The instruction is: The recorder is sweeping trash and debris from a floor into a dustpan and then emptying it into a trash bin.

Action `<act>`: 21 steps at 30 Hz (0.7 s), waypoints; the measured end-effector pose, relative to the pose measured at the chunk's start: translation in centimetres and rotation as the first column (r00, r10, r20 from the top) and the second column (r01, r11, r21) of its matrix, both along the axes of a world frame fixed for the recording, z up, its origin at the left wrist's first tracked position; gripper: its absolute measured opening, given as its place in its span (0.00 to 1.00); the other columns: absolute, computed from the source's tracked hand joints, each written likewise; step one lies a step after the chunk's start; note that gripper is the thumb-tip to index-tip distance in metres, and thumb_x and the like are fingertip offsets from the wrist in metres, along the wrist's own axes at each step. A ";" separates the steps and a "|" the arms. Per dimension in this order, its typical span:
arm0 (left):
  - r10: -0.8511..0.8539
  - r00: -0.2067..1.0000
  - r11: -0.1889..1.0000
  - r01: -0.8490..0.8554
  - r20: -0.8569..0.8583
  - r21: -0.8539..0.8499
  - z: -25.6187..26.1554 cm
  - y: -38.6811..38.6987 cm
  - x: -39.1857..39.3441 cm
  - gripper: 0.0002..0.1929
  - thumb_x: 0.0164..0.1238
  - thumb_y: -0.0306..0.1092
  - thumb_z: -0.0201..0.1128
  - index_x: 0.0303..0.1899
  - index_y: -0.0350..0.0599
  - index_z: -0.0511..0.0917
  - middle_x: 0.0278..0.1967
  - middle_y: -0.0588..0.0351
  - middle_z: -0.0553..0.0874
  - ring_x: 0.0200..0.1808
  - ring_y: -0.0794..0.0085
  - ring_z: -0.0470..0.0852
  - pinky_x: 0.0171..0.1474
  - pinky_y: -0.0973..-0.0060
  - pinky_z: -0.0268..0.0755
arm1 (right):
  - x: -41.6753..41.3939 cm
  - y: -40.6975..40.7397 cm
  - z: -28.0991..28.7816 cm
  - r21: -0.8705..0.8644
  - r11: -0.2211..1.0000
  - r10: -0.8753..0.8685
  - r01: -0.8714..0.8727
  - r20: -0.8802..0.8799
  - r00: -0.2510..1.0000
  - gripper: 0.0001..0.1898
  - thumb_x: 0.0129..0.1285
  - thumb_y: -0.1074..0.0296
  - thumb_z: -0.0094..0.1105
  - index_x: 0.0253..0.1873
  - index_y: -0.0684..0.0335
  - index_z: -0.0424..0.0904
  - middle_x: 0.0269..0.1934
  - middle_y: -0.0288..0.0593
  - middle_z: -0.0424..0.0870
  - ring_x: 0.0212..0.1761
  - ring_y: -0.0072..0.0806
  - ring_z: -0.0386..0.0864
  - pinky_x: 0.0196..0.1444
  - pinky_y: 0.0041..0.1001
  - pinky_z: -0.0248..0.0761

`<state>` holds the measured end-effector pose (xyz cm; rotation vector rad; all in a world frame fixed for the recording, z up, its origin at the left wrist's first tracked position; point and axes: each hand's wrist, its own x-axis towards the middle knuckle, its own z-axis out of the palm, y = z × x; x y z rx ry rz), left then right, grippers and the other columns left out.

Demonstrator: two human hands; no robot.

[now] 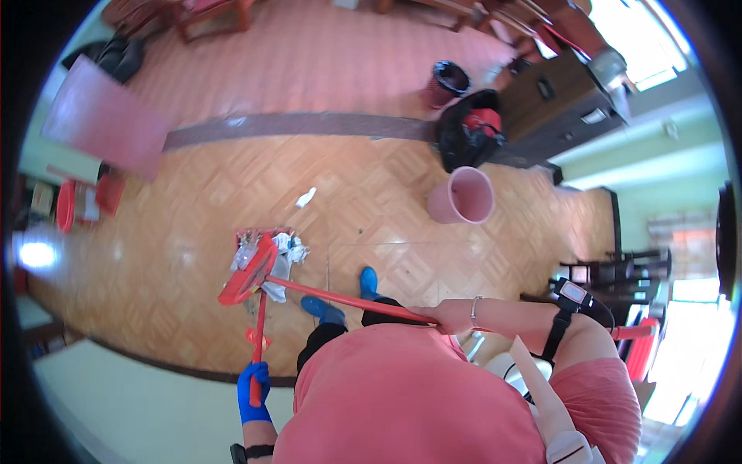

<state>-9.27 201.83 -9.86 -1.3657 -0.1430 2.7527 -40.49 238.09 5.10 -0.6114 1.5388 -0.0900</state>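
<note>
My left hand (254, 385), in a blue glove, grips the red handle of a long-handled dustpan (259, 325). My right hand (443, 316), without a glove, is closed around the red pole of a broom (342, 300). The broom's red head (249, 272) rests against the dustpan, over a heap of rubbish (284, 255) with crumpled paper and clear plastic. White scrap paper (305, 197) lies on the floor beyond the pan. A small red and orange wrapper (257, 338) is beside the dustpan's handle.
A pink bin (466, 197) stands ahead on the right, near a black rubbish bag (458, 136) and a lined wastebasket (446, 84). A wooden cabinet (539, 98) is behind them. Dark chairs (620, 269) stand at the right, red containers (66, 206) at the left. A pale surface borders my left side.
</note>
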 end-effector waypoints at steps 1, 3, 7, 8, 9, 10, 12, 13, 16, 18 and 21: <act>-0.006 1.000 0.999 0.006 -0.006 0.032 0.3 -0.3 -1.5 0.06 0.57 0.21 0.48 0.36 0.39 0.63 0.21 0.60 0.65 0.17 0.82 0.65 0.19 0.87 0.62 | -0.3 0.7 1.0 -0.001 0.999 -0.043 0.043 -0.019 0.999 0.37 0.53 0.69 0.47 0.66 0.45 0.39 0.34 0.57 0.75 0.37 0.47 0.74 0.40 0.36 0.62; -0.048 0.998 0.997 0.049 -0.027 0.054 0.9 -1.3 -5.9 0.06 0.57 0.21 0.48 0.36 0.39 0.63 0.22 0.61 0.65 0.18 0.82 0.65 0.18 0.88 0.61 | -1.3 1.5 2.6 -0.036 0.995 -0.095 0.093 -0.060 0.994 0.36 0.54 0.70 0.46 0.66 0.43 0.39 0.33 0.56 0.75 0.36 0.46 0.73 0.39 0.37 0.62; -0.208 0.978 0.978 0.207 -0.016 -0.034 1.8 -1.5 -13.9 0.06 0.58 0.20 0.46 0.37 0.39 0.63 0.23 0.60 0.65 0.18 0.83 0.65 0.19 0.87 0.60 | -3.0 3.9 3.3 0.040 0.981 -0.186 0.189 -0.084 0.979 0.36 0.54 0.70 0.46 0.66 0.42 0.38 0.32 0.54 0.75 0.34 0.45 0.74 0.38 0.37 0.62; -0.230 0.973 0.973 0.230 -0.025 -0.013 1.9 -1.3 -16.2 0.06 0.58 0.20 0.46 0.37 0.39 0.63 0.23 0.60 0.65 0.18 0.83 0.65 0.19 0.87 0.60 | -3.5 4.7 3.5 0.053 0.973 -0.218 0.224 -0.102 0.971 0.36 0.54 0.71 0.45 0.66 0.41 0.39 0.32 0.54 0.74 0.33 0.44 0.74 0.37 0.37 0.62; -0.251 0.968 0.968 0.251 -0.034 0.007 2.4 -0.9 -18.7 0.06 0.59 0.20 0.46 0.37 0.39 0.63 0.23 0.61 0.65 0.18 0.83 0.64 0.19 0.87 0.60 | -4.3 5.6 3.7 0.066 0.964 -0.249 0.257 -0.119 0.961 0.36 0.53 0.71 0.45 0.66 0.40 0.39 0.31 0.54 0.74 0.33 0.43 0.74 0.36 0.37 0.62; -0.268 0.963 0.964 0.267 -0.034 -0.006 2.6 -0.5 -21.1 0.06 0.59 0.20 0.46 0.37 0.39 0.63 0.23 0.61 0.65 0.18 0.83 0.64 0.19 0.87 0.60 | -5.2 6.5 3.8 0.053 0.960 -0.267 0.274 -0.120 0.956 0.36 0.53 0.71 0.45 0.66 0.40 0.39 0.31 0.54 0.74 0.33 0.43 0.74 0.36 0.37 0.62; -0.291 0.952 0.953 0.297 -0.098 0.052 3.3 0.8 -26.0 0.06 0.59 0.20 0.45 0.38 0.40 0.63 0.22 0.61 0.64 0.19 0.83 0.64 0.20 0.87 0.59 | -7.3 8.6 4.1 0.022 0.937 -0.342 0.349 -0.159 0.926 0.37 0.52 0.73 0.44 0.66 0.42 0.40 0.31 0.55 0.74 0.31 0.43 0.74 0.35 0.37 0.63; -0.308 0.946 0.949 0.313 -0.099 0.041 3.9 1.7 -28.6 0.06 0.59 0.20 0.45 0.38 0.40 0.63 0.22 0.61 0.64 0.19 0.83 0.64 0.20 0.87 0.59 | -8.2 9.9 4.2 0.011 0.931 -0.358 0.365 -0.159 0.920 0.37 0.52 0.73 0.44 0.66 0.42 0.40 0.31 0.55 0.74 0.31 0.43 0.74 0.35 0.37 0.63; -0.410 0.903 0.912 0.409 -0.129 -0.036 5.9 4.9 -37.0 0.06 0.59 0.20 0.45 0.38 0.40 0.63 0.22 0.61 0.63 0.19 0.84 0.63 0.19 0.87 0.57 | -11.7 13.7 4.8 -0.036 0.892 -0.448 0.450 -0.202 0.871 0.37 0.50 0.74 0.42 0.66 0.45 0.41 0.30 0.55 0.74 0.31 0.44 0.74 0.35 0.36 0.64; -0.448 0.879 0.893 0.447 -0.165 -0.044 6.8 7.3 -42.2 0.07 0.59 0.20 0.45 0.39 0.40 0.63 0.22 0.61 0.63 0.18 0.84 0.63 0.19 0.87 0.57 | -14.4 16.5 5.7 -0.027 0.874 -0.477 0.486 -0.241 0.845 0.36 0.50 0.74 0.43 0.66 0.47 0.41 0.28 0.55 0.75 0.30 0.45 0.74 0.35 0.35 0.65; -0.503 0.842 0.863 0.503 -0.197 -0.055 8.7 10.9 -50.1 0.08 0.59 0.20 0.45 0.40 0.40 0.62 0.22 0.61 0.63 0.18 0.84 0.62 0.19 0.87 0.58 | -18.1 20.0 7.3 -0.034 0.827 -0.548 0.561 -0.273 0.791 0.36 0.51 0.70 0.45 0.66 0.48 0.42 0.27 0.56 0.75 0.30 0.46 0.74 0.36 0.36 0.65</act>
